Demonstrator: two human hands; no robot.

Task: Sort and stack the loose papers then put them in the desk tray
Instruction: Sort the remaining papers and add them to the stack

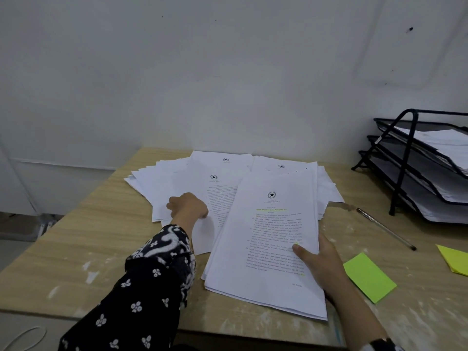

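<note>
Nearest, at lower centre, the right hand [321, 264] grips the stack [268, 239] by its right edge, thumb on top. Left hand [187, 206], fingers curled, pinches a sheet of the loose papers [177, 178] fanned mid-frame. Light, floppy, slippery: likely best held at both long edges. Tray [415, 168] waits at right.

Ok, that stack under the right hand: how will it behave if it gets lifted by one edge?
The stack is many thin loose sheets, so it will likely droop and fan apart. No clip shows, and the edges already sit uneven near the right hand, so sheets may slide.
</note>
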